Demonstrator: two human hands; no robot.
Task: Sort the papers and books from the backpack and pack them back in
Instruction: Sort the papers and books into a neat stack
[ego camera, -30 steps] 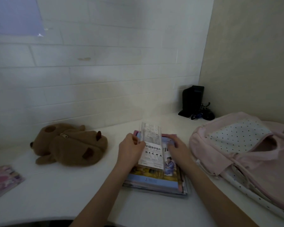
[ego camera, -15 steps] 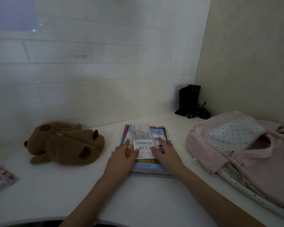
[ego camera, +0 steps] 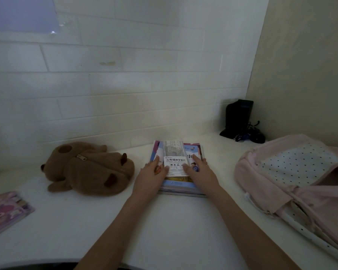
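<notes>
A stack of colourful books (ego camera: 179, 185) lies flat on the white table, in the middle. On top of it lies a clear plastic packet with a white printed card (ego camera: 175, 159). My left hand (ego camera: 151, 177) rests flat on the stack's left side, thumb touching the packet. On the right side my right hand (ego camera: 200, 172) lies flat, fingers spread on the top cover beside the packet. A pink backpack (ego camera: 293, 180) with a polka-dot lining lies open at the right.
A brown plush animal with a zip (ego camera: 90, 169) lies left of the stack. A pink booklet (ego camera: 5, 210) sits at the table's left edge. A black device with cables (ego camera: 239, 118) stands in the back corner. White tiled wall behind.
The packet, held up tilted above the stack a second ago, now lies flat on it. Both hands have come down flat onto the stack.
</notes>
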